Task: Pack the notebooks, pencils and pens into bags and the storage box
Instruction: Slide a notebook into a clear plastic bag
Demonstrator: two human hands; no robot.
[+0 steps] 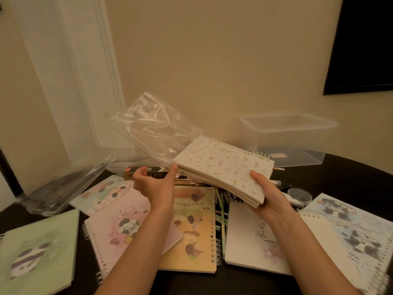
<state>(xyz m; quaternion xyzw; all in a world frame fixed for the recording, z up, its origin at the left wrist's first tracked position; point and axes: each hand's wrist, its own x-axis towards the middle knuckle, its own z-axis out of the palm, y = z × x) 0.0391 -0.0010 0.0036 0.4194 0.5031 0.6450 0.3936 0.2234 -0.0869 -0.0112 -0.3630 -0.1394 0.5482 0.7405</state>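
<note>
My right hand point(265, 194) grips the near corner of a small stack of cream spiral notebooks point(223, 167) with tiny prints, held tilted above the table. At the stack's left corner my left hand point(155, 184) pinches the edge of a clear plastic bag point(157, 128), which stands up behind the stack. Pencils and pens point(221, 209) lie in a heap under the stack. An open clear storage box point(285, 137) sits at the back right with nothing visible inside.
Spiral notebooks cover the dark table: green point(38, 252), pink point(127, 226), yellow point(193, 231), white point(253, 237) and blue point(357, 226). A second clear bag point(61, 188) lies at left. A dark pencil carton point(146, 171) and a small round tub point(299, 195) sit nearby.
</note>
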